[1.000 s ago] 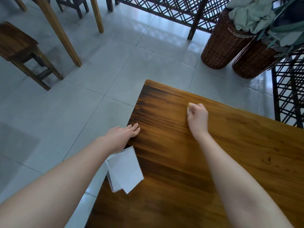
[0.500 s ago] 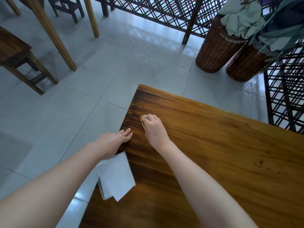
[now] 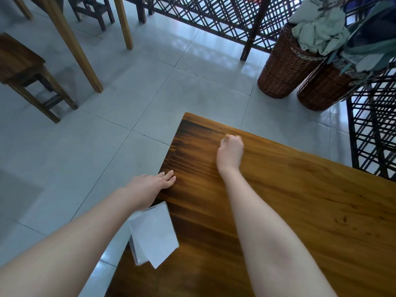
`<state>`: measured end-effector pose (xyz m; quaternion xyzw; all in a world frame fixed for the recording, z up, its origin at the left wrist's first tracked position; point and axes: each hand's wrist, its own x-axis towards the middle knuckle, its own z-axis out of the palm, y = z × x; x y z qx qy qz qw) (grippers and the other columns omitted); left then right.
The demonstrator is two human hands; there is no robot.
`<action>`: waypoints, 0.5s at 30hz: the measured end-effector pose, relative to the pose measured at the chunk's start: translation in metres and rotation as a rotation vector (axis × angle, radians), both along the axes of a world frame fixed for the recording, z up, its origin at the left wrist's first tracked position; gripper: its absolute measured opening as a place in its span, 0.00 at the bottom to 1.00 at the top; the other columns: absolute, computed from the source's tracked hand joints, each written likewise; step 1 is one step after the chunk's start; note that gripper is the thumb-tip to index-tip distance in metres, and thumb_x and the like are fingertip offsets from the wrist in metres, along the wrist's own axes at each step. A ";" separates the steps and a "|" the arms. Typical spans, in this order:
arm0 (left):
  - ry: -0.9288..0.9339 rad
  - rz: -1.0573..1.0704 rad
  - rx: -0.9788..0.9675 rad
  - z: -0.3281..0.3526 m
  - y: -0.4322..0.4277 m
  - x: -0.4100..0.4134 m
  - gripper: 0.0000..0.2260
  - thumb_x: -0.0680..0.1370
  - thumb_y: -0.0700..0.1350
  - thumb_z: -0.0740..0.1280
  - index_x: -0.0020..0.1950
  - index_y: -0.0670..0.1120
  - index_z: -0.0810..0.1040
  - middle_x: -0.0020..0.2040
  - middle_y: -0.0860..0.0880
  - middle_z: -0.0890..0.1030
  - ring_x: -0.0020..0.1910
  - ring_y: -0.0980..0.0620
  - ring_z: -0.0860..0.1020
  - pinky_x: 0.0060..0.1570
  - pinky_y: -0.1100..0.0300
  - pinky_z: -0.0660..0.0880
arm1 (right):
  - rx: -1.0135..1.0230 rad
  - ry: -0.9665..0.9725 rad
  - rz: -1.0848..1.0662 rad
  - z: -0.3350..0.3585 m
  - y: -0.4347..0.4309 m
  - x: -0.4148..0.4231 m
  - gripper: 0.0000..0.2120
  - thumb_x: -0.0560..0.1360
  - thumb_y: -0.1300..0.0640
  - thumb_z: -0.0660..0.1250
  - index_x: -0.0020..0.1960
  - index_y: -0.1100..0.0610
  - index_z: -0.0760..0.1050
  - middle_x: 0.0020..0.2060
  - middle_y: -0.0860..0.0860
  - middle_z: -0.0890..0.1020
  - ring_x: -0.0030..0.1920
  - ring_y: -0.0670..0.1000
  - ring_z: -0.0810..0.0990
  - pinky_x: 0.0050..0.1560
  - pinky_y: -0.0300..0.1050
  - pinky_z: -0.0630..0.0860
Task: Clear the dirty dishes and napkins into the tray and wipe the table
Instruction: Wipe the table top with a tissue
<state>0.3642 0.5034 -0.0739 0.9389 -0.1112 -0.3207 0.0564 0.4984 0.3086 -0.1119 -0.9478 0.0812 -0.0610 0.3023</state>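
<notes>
— What are the hands doing?

— The left hand (image 3: 153, 185) lies flat, fingers straight and close together, palm down. Its fingertips rest on the left edge of the brown wooden table (image 3: 300, 211) and the wrist hangs out past that edge. The right hand (image 3: 230, 154) is farther in, near the table's far left corner. It is curled into a loose fist, knuckles up, and presses down on the wood.

— Is it holding anything?

— Yes, a small pale-tan wad (image 3: 225, 138). Only a sliver shows past the curled fingers, so I cannot tell whether it is cloth or sponge. It touches the tabletop close to the far edge.

— What else is on the table?

— A flat white rectangular sheet-like thing (image 3: 153, 232) lies just under the left forearm and overhangs the left edge. I cannot tell if it is paper or clear plastic.

— And around it?

— A pale grey tiled floor (image 3: 107, 146). To the left stand a dark wooden stool (image 3: 25, 71) and two light wooden table legs (image 3: 72, 43). At the back is a dark lattice screen (image 3: 214, 16). To the right, two tall brown wicker baskets (image 3: 280, 67) stand side by side, touching, and a crumpled pale-green cloth (image 3: 319, 33) lies on top of the nearer-left one.
</notes>
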 end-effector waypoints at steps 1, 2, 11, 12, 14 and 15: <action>-0.003 0.000 0.005 0.000 0.000 0.000 0.42 0.75 0.25 0.56 0.79 0.57 0.45 0.79 0.57 0.43 0.76 0.53 0.58 0.62 0.59 0.70 | -0.018 0.003 0.094 -0.001 0.020 -0.006 0.08 0.78 0.66 0.61 0.50 0.64 0.79 0.46 0.57 0.79 0.48 0.54 0.77 0.51 0.43 0.76; -0.005 -0.001 0.007 0.000 0.000 -0.001 0.41 0.75 0.25 0.56 0.79 0.57 0.45 0.79 0.57 0.44 0.76 0.53 0.59 0.60 0.59 0.70 | -0.041 0.002 0.192 -0.002 0.040 -0.014 0.07 0.77 0.67 0.62 0.50 0.63 0.79 0.46 0.56 0.79 0.48 0.52 0.77 0.50 0.41 0.76; -0.023 -0.008 -0.008 -0.008 0.001 -0.003 0.40 0.76 0.26 0.56 0.79 0.56 0.44 0.79 0.56 0.43 0.76 0.52 0.58 0.61 0.58 0.70 | -0.194 -0.089 0.590 -0.004 0.019 -0.032 0.10 0.76 0.68 0.64 0.56 0.62 0.79 0.49 0.55 0.81 0.50 0.53 0.77 0.54 0.44 0.76; -0.023 -0.006 -0.016 -0.009 0.002 -0.003 0.41 0.76 0.26 0.56 0.79 0.56 0.43 0.79 0.56 0.43 0.77 0.52 0.57 0.63 0.58 0.69 | -0.192 -0.078 0.514 -0.003 -0.001 -0.028 0.09 0.77 0.67 0.63 0.54 0.61 0.79 0.48 0.55 0.80 0.50 0.53 0.77 0.53 0.45 0.76; -0.015 -0.005 -0.026 -0.011 0.003 -0.003 0.41 0.76 0.26 0.57 0.79 0.56 0.43 0.79 0.56 0.43 0.77 0.51 0.55 0.68 0.56 0.65 | -0.179 -0.065 0.295 -0.006 -0.046 -0.022 0.09 0.78 0.67 0.60 0.49 0.62 0.79 0.43 0.55 0.78 0.47 0.54 0.75 0.50 0.49 0.76; -0.011 -0.004 -0.027 -0.012 0.003 -0.004 0.41 0.76 0.26 0.57 0.79 0.56 0.43 0.79 0.55 0.43 0.77 0.51 0.55 0.70 0.56 0.64 | -0.171 -0.061 0.180 -0.007 -0.067 -0.021 0.09 0.78 0.67 0.60 0.47 0.63 0.79 0.41 0.55 0.77 0.45 0.55 0.75 0.48 0.50 0.75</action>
